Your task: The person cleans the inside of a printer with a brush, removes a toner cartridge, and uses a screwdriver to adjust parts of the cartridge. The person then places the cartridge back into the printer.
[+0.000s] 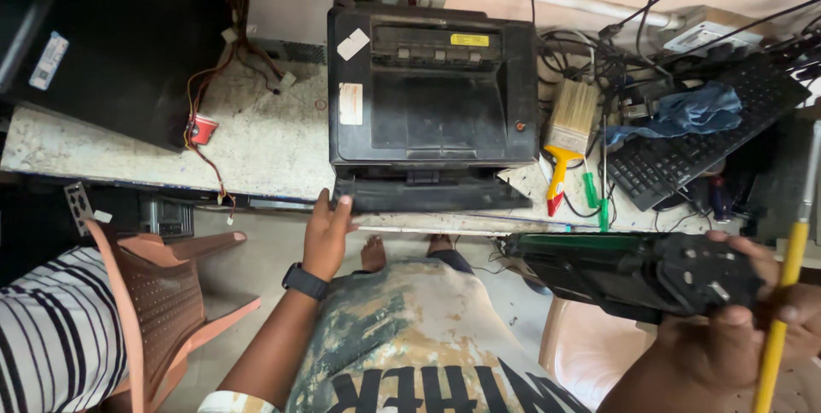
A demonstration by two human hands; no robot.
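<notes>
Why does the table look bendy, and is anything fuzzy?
Head view: the wide lens bows the table edge; the printer is sharp; the right hand holding the black cartridge looks slightly soft, close at the frame's edge; daylight is even, no glare.

You are finding bare worktop [256, 135] lying open left of the printer [432, 88], with only loose wires [205, 135] trailing across it. To the right, a paintbrush [569, 126], screwdrivers [596, 195] and a keyboard [701, 135] are crowding the surface, and a plastic chair [167, 302] is blocking the floor on your left
</notes>
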